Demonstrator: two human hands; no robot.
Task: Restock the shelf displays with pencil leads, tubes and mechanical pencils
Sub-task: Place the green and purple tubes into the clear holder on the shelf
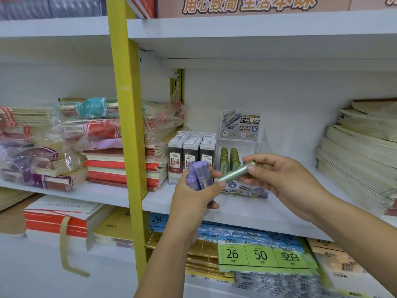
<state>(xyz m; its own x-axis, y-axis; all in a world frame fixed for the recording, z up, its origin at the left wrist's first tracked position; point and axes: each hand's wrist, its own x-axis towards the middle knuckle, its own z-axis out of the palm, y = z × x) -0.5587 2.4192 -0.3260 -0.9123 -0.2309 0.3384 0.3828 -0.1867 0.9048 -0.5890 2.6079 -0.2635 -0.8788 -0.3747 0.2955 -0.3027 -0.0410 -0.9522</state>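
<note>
Right hand (pixel 277 179) pinches a glittery pale-green tube (pixel 235 172) by its upper end; its lower end meets the left hand (pixel 193 194), which clasps purple tubes (pixel 199 175).

The white shelf board (pixel 236 211) carries a block of grey pencil-lead cases (pixel 191 147), just beside it a clear plastic display stand (pixel 251 191) of green tubes (pixel 227 158), red-spined notebook stacks (pixel 155 168) at left, and cream paper stacks (pixel 354 164) at right.
</note>
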